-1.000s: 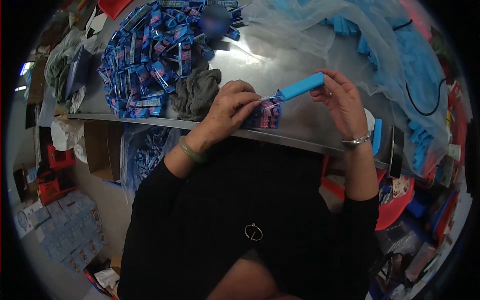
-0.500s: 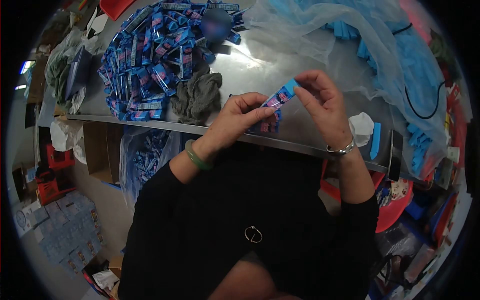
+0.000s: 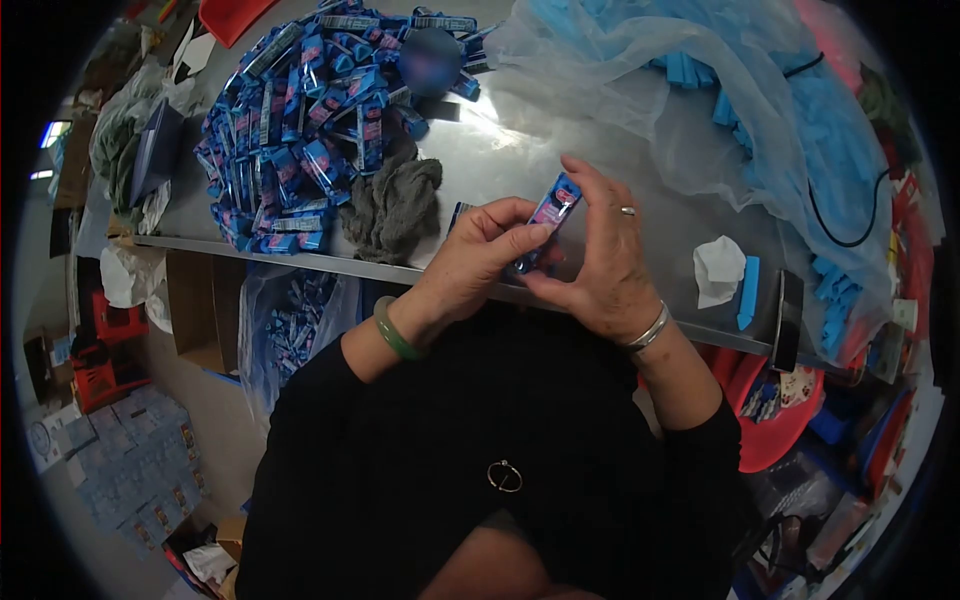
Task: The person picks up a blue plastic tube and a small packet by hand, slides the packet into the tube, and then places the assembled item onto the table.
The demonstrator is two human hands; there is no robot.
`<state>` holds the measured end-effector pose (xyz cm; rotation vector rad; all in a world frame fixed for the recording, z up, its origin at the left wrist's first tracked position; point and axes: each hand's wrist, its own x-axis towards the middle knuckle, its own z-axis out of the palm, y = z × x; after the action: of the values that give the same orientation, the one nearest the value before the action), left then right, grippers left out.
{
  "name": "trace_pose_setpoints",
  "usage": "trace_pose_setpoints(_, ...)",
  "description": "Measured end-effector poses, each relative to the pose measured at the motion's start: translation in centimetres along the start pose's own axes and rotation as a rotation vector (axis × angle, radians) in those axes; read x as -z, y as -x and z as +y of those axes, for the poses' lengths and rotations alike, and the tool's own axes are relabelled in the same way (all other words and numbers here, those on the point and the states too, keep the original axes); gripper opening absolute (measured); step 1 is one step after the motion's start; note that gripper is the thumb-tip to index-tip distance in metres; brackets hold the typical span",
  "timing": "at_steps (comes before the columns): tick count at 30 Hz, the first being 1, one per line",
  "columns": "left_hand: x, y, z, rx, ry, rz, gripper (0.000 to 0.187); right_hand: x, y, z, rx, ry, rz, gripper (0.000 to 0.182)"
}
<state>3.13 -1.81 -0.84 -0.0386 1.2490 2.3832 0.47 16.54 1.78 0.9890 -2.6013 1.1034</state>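
Note:
My left hand (image 3: 472, 250) is closed on a small blue sleeve (image 3: 553, 208) with pink print, holding it tilted above the table's front edge. My right hand (image 3: 605, 255) spans the same sleeve, its fingers at the upper end and its thumb by the lower end. A dark grey cloth (image 3: 392, 212) lies crumpled left of my left hand. Beyond it is a large heap of similar blue printed pieces (image 3: 290, 140). To the right of my right hand lie a crumpled white paper (image 3: 718, 270) and a single light-blue bar (image 3: 748, 292).
The metal table (image 3: 560, 120) carries a clear plastic bag (image 3: 690, 60) with many light-blue bars at back right. A dark flat object (image 3: 788, 320) sits at the front right edge. Below are a bag of blue pieces (image 3: 305, 320), a cardboard box (image 3: 200, 310) and a red basin (image 3: 765, 440).
My right hand has come down and left from the sleeve's top to span its length. The light-blue end that stuck out at the top no longer shows. The sleeve stands more upright.

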Motion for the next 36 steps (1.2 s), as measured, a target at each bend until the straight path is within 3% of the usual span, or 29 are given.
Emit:
trace_pose_setpoints(8, 0.0, -0.8, 0.5, 0.003, 0.054, 0.039, 0.018, 0.0, -0.6, 1.0, 0.001, 0.017, 0.018, 0.096)
trace_pose_setpoints(10, 0.8, -1.4, 1.8, -0.089, -0.051, 0.061, 0.019, 0.7, -1.7, 2.0, -0.044, -0.092, 0.032, 0.09)
trace_pose_setpoints(11, 1.5, -1.9, 3.3, -0.187, -0.28, 0.148, 0.019, 1.1, -2.3, 3.1, -0.045, -0.09, 0.035, 0.09)
trace_pose_setpoints(14, 4.4, -2.6, 10.7, -0.482, -0.773, 0.356, 0.02, 3.3, -4.3, 9.4, -0.262, -0.01, 0.129, 0.059)
trace_pose_setpoints(15, 6.6, -3.0, 13.5, -0.606, -1.026, 0.435, 0.02, 3.8, -4.9, 12.2, -0.338, 0.025, 0.155, 0.049)
trace_pose_setpoints(17, 12.5, -4.1, 18.9, -0.889, -1.21, 0.603, 0.025, 4.8, -6.3, 17.1, -0.38, 0.112, 0.165, 0.038)
trace_pose_setpoints(19, 14.4, -3.2, 23.6, -0.908, -1.723, 0.857, 0.034, 5.6, -8.1, 19.5, -0.421, 0.257, 0.137, 0.037)
trace_pose_setpoints(20, 13.7, -3.3, 24.3, -0.907, -1.726, 0.857, 0.034, 5.8, -8.9, 20.6, -0.462, 0.4, 0.108, 0.036)
trace_pose_setpoints(21, 12.7, -3.4, 24.5, -1.14, -2.098, 0.926, 0.035, 5.4, -9.6, 22.4, -0.462, 0.397, 0.108, 0.036)
trace_pose_setpoints(22, 11.7, -3.5, 24.2, -1.379, -2.473, 0.971, 0.037, 4.4, -9.9, 24.4, -0.318, 0.594, 0.247, 0.035)
trace_pose_setpoints(23, 9.8, -3.7, 22.4, -1.302, -2.345, 0.868, 0.033, 3.6, -10.1, 25.5, -0.167, 0.785, 0.384, 0.036)
trace_pose_setpoints(24, 7.5, -3.8, 19.7, -1.221, -2.215, 0.77, 0.029, 3.3, -10.4, 25.1, -0.169, 0.777, 0.378, 0.036)
trace_pose_setpoints(26, 4.9, -3.2, 14.1, -0.846, -1.642, 0.358, 0.024, 3.3, -11.4, 23.4, -0.375, 0.739, 0.153, 0.039)
trace_pose_setpoints(28, 3.0, -2.6, 9.3, -0.605, -1.596, 0.169, 0.023, 3.1, -11.7, 23.0, -0.353, 0.862, 0.127, 0.04)
trace_pose_setpoints(29, 2.4, -2.4, 7.2, -0.558, -1.616, 0.137, 0.023, 3.1, -11.8, 23.0, -0.323, 0.996, 0.114, 0.04)
trace_pose_setpoints(36, 2.1, -2.0, 0.5, -0.397, -1.595, 0.099, 0.023, 3.0, -11.3, 24.2, -0.408, 0.95, 0.192, 0.037)
